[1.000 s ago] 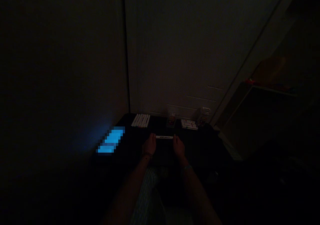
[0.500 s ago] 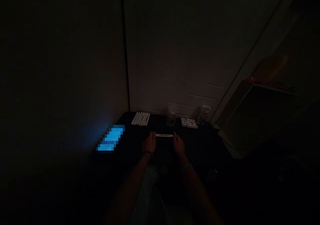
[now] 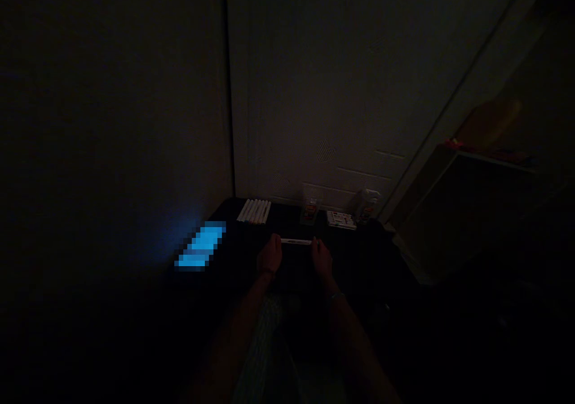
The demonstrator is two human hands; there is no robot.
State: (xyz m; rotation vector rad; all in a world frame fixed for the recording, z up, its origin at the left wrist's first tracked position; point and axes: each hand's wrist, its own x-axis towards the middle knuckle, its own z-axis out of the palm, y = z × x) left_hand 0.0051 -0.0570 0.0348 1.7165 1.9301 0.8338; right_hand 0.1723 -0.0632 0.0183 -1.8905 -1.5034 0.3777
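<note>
A white marker pen (image 3: 296,242) with dark print is held level above the dark table (image 3: 294,272). My left hand (image 3: 270,254) is closed on its left end, and my right hand (image 3: 321,256) is closed on its right end. The fingers cover both tips of the marker. Beyond my left hand, several white markers (image 3: 254,211) lie side by side in a row. Farther back on the right is a flat stack of white printed markers (image 3: 341,220), its details hard to make out in the dark.
A clear plastic case (image 3: 311,207) stands at the table's back, near the wall. Another clear package (image 3: 368,205) stands right of it. A glowing blue pixelated screen (image 3: 200,247) lies at the left. A shelf unit (image 3: 420,188) stands to the right. The room is very dark.
The marker has tilted slightly, its left end a little higher. Both hands keep their hold, and the view has shifted a little.
</note>
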